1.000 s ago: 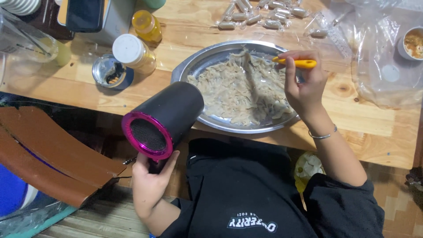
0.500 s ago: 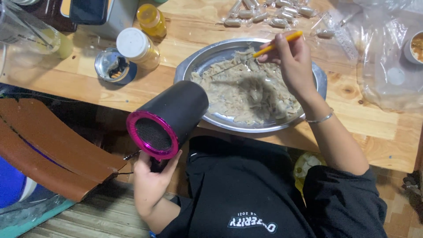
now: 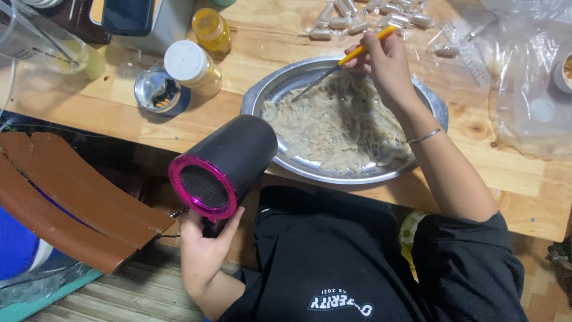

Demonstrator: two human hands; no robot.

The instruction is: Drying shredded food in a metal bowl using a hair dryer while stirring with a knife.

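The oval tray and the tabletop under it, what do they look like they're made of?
The oval tray looks like metal, probably steel or aluminium: silvery grey with a dull shine along its rim. The tabletop looks like pale wood, likely pine: visible grain, dark knots, and a light gloss suggesting varnish.

1. The right hand (image 3: 387, 65) is shifted from the right rim of the metal tray (image 3: 262, 98) to its far middle.
2. The yellow-handled tool (image 3: 351, 56) is swung from level to slanted, tip down in the pale strands (image 3: 339, 128).
3. The hair dryer (image 3: 223, 167) is held slightly nearer the tray.
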